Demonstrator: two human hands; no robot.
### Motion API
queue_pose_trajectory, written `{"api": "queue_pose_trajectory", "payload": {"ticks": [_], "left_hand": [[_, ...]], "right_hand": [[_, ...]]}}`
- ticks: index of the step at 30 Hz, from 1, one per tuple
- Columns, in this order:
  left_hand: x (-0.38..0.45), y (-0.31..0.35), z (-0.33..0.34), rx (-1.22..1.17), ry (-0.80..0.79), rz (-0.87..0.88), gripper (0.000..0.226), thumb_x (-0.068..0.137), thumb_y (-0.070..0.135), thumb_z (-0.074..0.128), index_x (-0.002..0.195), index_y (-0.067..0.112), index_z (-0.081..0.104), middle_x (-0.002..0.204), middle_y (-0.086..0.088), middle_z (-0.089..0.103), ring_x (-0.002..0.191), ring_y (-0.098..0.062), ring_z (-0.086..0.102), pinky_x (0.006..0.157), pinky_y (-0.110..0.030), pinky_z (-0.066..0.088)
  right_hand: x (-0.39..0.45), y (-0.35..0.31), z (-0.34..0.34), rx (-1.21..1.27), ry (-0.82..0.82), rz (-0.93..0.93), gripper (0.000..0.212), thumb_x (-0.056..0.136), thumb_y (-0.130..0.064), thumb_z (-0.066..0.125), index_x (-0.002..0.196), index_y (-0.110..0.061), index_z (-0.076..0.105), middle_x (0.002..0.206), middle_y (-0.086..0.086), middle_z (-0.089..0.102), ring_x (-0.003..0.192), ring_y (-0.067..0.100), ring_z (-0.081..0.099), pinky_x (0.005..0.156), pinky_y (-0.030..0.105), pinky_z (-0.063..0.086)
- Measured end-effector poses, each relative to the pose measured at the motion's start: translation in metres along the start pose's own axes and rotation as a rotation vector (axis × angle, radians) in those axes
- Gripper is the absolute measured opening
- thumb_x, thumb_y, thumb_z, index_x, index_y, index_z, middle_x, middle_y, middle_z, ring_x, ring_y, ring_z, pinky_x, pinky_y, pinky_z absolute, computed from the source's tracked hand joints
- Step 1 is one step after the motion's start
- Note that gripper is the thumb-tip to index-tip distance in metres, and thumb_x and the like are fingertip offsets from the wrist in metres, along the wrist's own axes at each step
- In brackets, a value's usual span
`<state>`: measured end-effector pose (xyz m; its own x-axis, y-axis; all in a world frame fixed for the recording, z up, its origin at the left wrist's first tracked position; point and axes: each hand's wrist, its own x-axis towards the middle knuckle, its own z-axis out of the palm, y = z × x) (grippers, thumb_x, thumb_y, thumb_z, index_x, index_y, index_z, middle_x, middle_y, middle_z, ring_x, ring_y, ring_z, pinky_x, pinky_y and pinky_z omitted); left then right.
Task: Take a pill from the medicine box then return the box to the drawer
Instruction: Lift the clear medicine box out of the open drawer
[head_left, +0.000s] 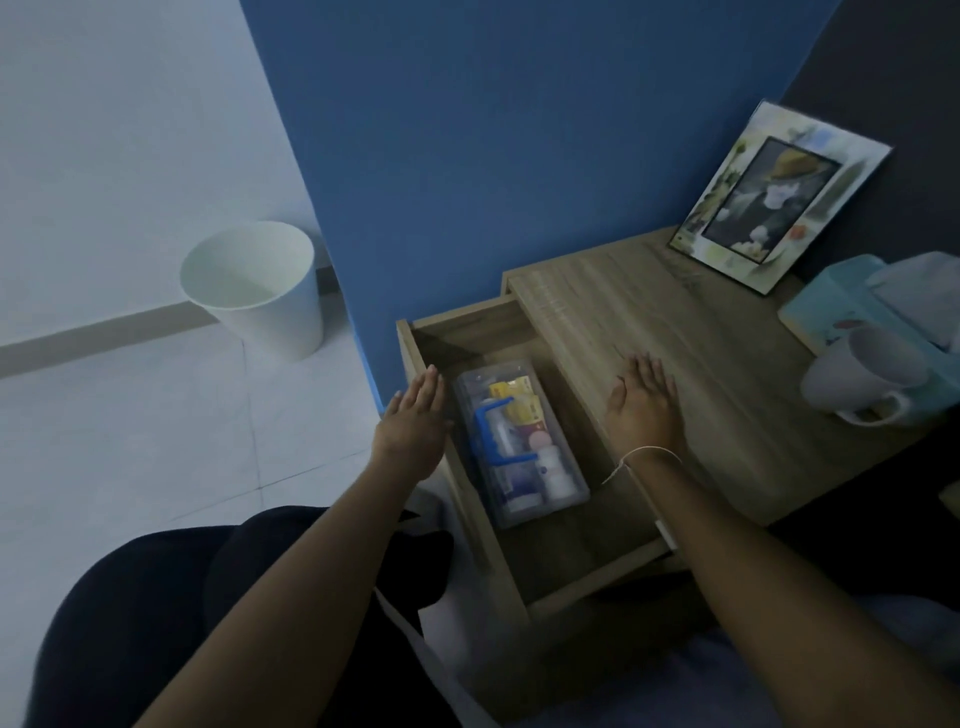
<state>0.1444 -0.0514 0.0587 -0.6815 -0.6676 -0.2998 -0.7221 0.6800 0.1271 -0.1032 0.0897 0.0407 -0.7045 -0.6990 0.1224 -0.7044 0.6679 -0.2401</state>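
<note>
- Clear plastic medicine box with a blue handle on its lid lies inside the open wooden drawer, between the two hands.
- Small bottles and yellow packets show through the lid.
- Left hand is flat, fingers straight and together, holding nothing; it is over the left wall of the drawer, just beside the box.
- Right hand is also spread out and empty, palm down over the edge of the wooden nightstand top; a thin white string is around its wrist.
- Beyond the right hand stands a picture frame; to its right are a white mug and a light blue tissue box.
- Far beyond the left hand, a white bin stands on the floor.
</note>
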Motion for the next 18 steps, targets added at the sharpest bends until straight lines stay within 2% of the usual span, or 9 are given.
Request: {"api": "queue_pose_trajectory", "payload": {"ticks": [7,18], "left_hand": [[-0.015,-0.024,0.002,0.016,0.001,-0.016,0.064,0.101,0.020,0.029,0.151,0.012,-0.010,0.161,-0.006,-0.016,0.149,-0.021,-0.011,0.121,-0.037,0.005],[-0.017,-0.016,0.003,-0.001,0.026,-0.037,0.060,0.103,0.033,0.022,0.152,0.012,-0.007,0.162,-0.007,-0.012,0.149,-0.022,-0.010,0.123,-0.039,0.003]], "right_hand": [[0.000,-0.001,-0.002,0.018,-0.002,0.003,0.048,0.099,-0.018,0.033,0.143,0.000,0.039,0.152,0.019,0.037,0.146,0.030,0.027,0.121,0.043,0.015],[0.001,0.001,-0.004,0.015,-0.057,-0.015,0.049,0.100,-0.019,0.031,0.146,0.000,0.034,0.155,0.017,0.031,0.148,0.029,0.021,0.122,0.042,0.011]]}}
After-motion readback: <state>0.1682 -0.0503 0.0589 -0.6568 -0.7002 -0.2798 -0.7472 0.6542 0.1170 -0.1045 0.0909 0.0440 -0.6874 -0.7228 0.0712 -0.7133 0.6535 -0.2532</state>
